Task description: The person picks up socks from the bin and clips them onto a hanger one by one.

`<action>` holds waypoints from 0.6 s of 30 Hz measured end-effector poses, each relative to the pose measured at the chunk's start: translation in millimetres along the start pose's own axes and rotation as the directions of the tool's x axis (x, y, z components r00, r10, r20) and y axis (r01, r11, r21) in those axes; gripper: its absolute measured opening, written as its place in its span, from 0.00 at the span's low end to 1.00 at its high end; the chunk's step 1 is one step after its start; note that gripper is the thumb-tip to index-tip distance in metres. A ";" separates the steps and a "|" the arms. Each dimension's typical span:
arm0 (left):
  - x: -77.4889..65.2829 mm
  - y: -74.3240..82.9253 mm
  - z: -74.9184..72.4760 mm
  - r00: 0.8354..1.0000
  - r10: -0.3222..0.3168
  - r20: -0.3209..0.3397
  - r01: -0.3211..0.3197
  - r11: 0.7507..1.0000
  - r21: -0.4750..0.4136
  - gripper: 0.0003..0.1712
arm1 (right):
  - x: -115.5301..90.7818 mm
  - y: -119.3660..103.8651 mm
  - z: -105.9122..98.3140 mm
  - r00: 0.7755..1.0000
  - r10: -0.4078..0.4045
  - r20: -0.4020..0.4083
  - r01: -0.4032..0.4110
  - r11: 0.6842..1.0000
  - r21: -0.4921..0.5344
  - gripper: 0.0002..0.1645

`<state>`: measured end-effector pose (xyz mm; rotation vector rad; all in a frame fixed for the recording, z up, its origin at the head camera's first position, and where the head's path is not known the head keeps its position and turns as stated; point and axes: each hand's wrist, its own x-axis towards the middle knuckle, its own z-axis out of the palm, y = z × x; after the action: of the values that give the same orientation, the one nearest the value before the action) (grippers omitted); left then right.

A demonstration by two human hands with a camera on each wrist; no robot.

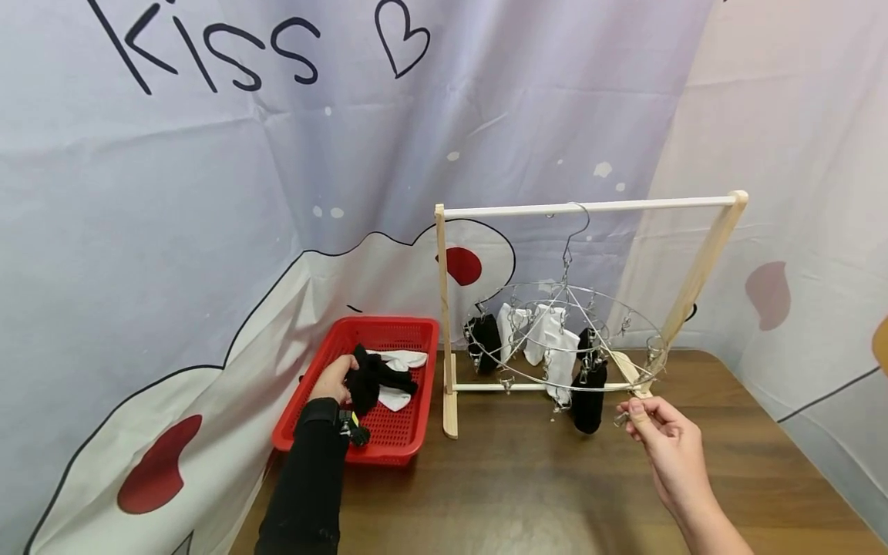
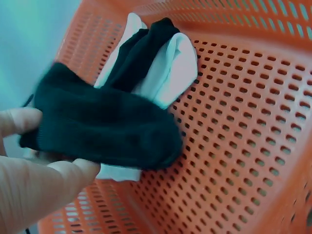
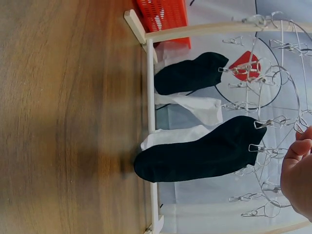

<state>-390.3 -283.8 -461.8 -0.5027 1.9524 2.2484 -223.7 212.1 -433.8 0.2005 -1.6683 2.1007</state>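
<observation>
Over the red basket point(image 1: 391, 433), my left hand point(image 1: 331, 381) holds a black sock point(image 2: 107, 129), pinched at its open end between thumb and fingers. Beneath it in the basket lie white socks point(image 2: 178, 73) and another black sock point(image 2: 141, 58). On the right, my right hand point(image 1: 669, 447) pinches a small metal clip point(image 1: 621, 418) at the near edge of the round wire sock hanger point(image 1: 555, 385). No sock hangs from that clip. A black sock point(image 3: 195, 153) is clipped close to this hand, its toe pointing down.
The hanger hooks onto a wooden rack's white bar point(image 1: 499, 211). White socks point(image 1: 560, 362) and a further black sock point(image 1: 486, 339) hang from its clips. Rack and basket stand on a brown wooden table point(image 1: 527, 493), with a printed cloth point(image 1: 388, 154) behind.
</observation>
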 end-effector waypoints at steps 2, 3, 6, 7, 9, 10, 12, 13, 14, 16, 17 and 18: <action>-1.1 3.8 5.7 0.999 0.034 0.039 -0.034 0.999 0.003 0.08 | 0.1 0.7 0.5 1.000 -0.003 0.005 0.003 1.000 0.013 0.08; 1.0 7.8 10.8 0.999 -0.008 0.037 0.011 0.995 -0.099 0.14 | 0.3 0.9 0.8 1.000 -0.003 0.005 0.003 1.000 0.015 0.08; -9.6 16.0 24.3 0.990 0.058 0.128 -0.046 0.995 -0.090 0.34 | 0.4 1.1 2.2 1.000 -0.003 0.002 0.003 1.000 0.017 0.08; -16.0 17.9 30.8 0.985 0.091 0.146 -0.081 0.994 -0.073 0.35 | 0.6 1.1 2.5 1.000 -0.001 0.001 0.001 1.000 0.017 0.08; -33.2 20.1 47.0 0.972 0.163 0.172 -0.158 0.986 -0.043 0.33 | 1.0 0.8 3.7 1.000 0.004 -0.004 -0.004 1.000 0.014 0.08; -43.7 19.6 56.4 0.964 0.199 0.179 -0.199 0.980 -0.019 0.30 | 1.0 0.8 4.5 1.000 0.003 -0.005 -0.003 1.000 0.014 0.08; -65.7 14.6 76.3 0.943 0.260 0.205 -0.272 0.962 0.028 0.22 | 0.7 0.8 6.8 1.000 0.000 -0.008 0.000 1.000 0.016 0.08; -77.4 10.2 86.5 0.933 0.284 0.223 -0.302 0.952 0.051 0.18 | 0.4 0.8 8.3 1.000 -0.001 -0.007 0.001 1.000 0.023 0.08; -88.2 4.7 96.6 0.923 0.295 0.245 -0.321 0.944 0.074 0.16 | 0.0 0.9 10.0 1.000 -0.006 -0.004 0.006 0.999 0.032 0.08; -107.4 -9.0 115.5 0.906 0.296 0.302 -0.343 0.932 0.115 0.17 | -0.8 1.1 14.3 1.000 -0.017 0.007 0.017 0.999 0.050 0.08; -115.4 -16.7 124.6 0.898 0.289 0.333 -0.345 0.930 0.123 0.18 | -1.2 1.2 16.9 1.000 -0.023 0.013 0.022 0.998 0.058 0.08; -122.8 -24.6 133.5 0.890 0.279 0.361 -0.343 0.931 0.127 0.19 | -1.6 1.4 19.6 0.999 -0.029 0.022 0.028 0.998 0.063 0.08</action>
<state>-290.2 -133.9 -430.0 0.2286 2.1437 2.1019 -226.1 192.7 -430.6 0.2672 -1.6044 2.1382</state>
